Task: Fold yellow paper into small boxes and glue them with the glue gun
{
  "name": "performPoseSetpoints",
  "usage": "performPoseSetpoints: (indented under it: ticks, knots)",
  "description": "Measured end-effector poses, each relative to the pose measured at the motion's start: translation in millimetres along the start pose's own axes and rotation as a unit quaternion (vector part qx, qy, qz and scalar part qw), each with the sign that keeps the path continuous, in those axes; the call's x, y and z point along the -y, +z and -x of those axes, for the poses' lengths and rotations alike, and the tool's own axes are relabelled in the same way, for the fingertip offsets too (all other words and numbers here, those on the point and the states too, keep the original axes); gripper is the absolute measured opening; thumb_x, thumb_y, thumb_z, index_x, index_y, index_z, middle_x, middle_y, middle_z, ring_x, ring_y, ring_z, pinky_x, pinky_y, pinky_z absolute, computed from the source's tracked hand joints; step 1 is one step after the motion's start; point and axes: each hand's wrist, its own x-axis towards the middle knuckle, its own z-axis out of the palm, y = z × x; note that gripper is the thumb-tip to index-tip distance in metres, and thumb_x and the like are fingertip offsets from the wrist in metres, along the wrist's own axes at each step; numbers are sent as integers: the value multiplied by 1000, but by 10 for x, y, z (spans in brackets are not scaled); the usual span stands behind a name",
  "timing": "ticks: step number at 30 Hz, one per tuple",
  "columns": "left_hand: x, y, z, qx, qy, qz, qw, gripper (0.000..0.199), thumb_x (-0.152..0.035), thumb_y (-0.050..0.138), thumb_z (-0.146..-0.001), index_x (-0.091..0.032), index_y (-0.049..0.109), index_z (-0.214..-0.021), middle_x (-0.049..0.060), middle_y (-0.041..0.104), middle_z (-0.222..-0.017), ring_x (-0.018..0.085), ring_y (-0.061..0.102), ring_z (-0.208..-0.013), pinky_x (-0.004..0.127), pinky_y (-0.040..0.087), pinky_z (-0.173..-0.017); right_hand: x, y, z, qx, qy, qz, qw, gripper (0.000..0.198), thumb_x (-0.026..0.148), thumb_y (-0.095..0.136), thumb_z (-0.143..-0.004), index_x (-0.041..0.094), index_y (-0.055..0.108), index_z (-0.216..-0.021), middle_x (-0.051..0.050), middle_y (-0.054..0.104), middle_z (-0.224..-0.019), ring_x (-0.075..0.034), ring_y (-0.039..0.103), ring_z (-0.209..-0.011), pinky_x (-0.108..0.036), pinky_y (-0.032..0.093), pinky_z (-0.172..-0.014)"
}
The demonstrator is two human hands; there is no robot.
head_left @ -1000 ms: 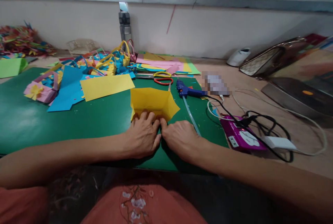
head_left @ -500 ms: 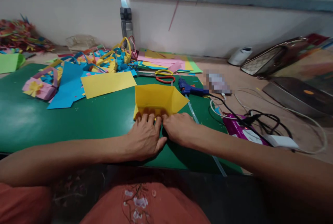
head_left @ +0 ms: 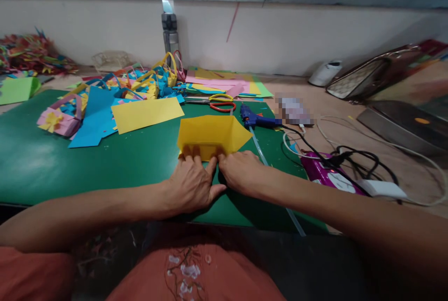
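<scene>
The folded yellow paper [head_left: 214, 129] has slid slightly forward, left hand [head_left: 192, 180] spread-fingered on its near edge, right hand [head_left: 241, 170] curled, grip unclear, apparently creasing.

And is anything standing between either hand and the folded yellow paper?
Nothing visible does: the left hand and right hand both touch the folded yellow paper at its near side. The blue glue gun lies off to the right, not between them.
</scene>
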Motion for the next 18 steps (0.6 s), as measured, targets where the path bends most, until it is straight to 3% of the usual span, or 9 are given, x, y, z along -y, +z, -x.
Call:
performPoseSetpoints:
  ticks: [18]
  knots:
    - [-10, 11, -10, 6, -1, -20, 1000, 71, -64, 18, -83, -14, 36, -129, 18, 60, -85, 33, 59, -76, 40, 44, -61, 10, -19, 5, 23, 4, 5, 1000, 32, 20, 47, -80, 11, 60, -108, -18, 67, -90, -24, 63, -88, -33, 47, -71]
